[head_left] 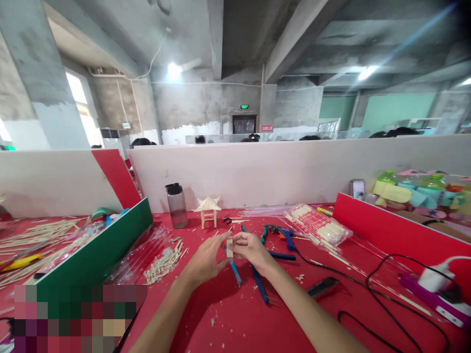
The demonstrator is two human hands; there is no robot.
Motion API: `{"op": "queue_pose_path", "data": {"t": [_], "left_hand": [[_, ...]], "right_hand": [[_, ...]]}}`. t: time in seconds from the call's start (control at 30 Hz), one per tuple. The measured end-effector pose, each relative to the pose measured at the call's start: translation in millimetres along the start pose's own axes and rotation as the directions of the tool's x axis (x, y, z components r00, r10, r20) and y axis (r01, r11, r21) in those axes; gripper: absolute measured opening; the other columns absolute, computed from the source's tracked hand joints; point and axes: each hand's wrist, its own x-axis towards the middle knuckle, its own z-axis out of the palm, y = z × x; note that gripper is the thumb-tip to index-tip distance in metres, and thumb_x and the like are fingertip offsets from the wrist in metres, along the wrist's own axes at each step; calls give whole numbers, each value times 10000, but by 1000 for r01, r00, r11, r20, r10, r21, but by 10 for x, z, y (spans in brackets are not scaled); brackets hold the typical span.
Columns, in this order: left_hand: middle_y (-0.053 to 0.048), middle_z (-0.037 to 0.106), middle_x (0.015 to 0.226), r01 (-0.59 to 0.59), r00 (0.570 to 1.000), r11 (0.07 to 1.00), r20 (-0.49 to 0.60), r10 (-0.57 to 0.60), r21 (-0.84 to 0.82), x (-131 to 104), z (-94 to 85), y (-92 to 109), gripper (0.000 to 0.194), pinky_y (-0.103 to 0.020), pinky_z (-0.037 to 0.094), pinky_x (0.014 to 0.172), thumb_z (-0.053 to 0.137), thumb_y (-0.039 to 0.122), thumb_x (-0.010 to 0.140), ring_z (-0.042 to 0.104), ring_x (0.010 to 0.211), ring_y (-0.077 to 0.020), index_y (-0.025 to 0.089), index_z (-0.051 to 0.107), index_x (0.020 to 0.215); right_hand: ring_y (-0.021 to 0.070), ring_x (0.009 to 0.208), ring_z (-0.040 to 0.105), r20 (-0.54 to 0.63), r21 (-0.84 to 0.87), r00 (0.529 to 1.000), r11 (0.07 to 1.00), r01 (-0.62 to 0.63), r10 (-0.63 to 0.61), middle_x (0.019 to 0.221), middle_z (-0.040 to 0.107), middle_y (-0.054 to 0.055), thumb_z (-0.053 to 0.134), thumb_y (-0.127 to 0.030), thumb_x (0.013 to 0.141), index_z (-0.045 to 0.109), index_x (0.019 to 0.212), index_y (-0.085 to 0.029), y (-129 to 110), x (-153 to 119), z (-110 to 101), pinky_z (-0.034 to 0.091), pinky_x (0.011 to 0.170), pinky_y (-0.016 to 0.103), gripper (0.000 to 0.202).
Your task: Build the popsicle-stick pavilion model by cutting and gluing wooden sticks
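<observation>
Above the middle of the red table, my right hand [253, 249] pinches a small flat panel of short wooden sticks [230, 248] between thumb and fingers. My left hand [208, 257] curves around the panel's left side with thumb and index finger apart; whether its fingertips touch the panel is unclear. Beneath the hands lie a slim blue tool [235, 272] and pliers with blue handles [260, 285], partly covered by my right hand. Behind them stands a little stick-built pavilion [208, 212] with a pointed roof. Cut stick pieces [165, 262] are heaped to the left.
A dark water bottle [177, 207] stands at the back. To the right are a blue glue gun [286, 234] with a trailing black cord, bagged sticks [318, 224], a black-handled tool [324, 287] and a purple power strip [434, 299]. Green [99, 250] and red [401, 225] dividers flank the table.
</observation>
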Motion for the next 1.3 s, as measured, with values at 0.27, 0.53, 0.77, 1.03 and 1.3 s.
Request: {"op": "queue_pose_path", "data": {"t": [0.27,0.53,0.77,1.03,1.3], "left_hand": [[-94,611,1275,58,998,998,-26,-59,-16,12,18,10,538,-371,466,987,635,319,841,601,1096,-225,219,463,1340],[-75,561,1351,129,991,991,22,-129,-25,26,-111,42,539,-372,419,1024,616,312,850,556,1180,-233,257,434,1355],[-104,640,1181,232,921,949,266,-285,215,-64,-152,-237,433,-356,441,947,658,314,773,583,1119,-277,223,567,1186],[-48,691,1035,236,864,952,406,-298,195,-63,-219,-151,406,-312,465,820,680,398,729,636,957,-250,274,635,1113],[-55,694,970,188,895,977,392,-214,104,-43,-153,-225,161,-269,470,795,625,286,762,640,880,-206,225,703,891]], "right_hand": [[193,683,697,11,52,1000,999,5,-6,753,726,5,883,-427,526,515,850,-208,-16,0,-17,566,692,343,537],[170,625,681,-23,-7,999,999,48,-48,688,698,-27,863,-417,562,533,894,-219,10,34,-81,558,671,311,509],[166,601,663,-123,-155,985,982,103,-123,663,685,-13,827,-437,597,588,844,-204,-27,92,-205,552,613,283,415],[161,606,650,-97,-230,976,959,168,-195,693,694,4,780,-426,668,606,907,-204,-9,107,-260,500,573,247,370],[154,584,633,-110,-282,973,945,167,-205,675,692,9,769,-419,669,620,880,-192,-52,91,-253,468,558,236,344]]}}
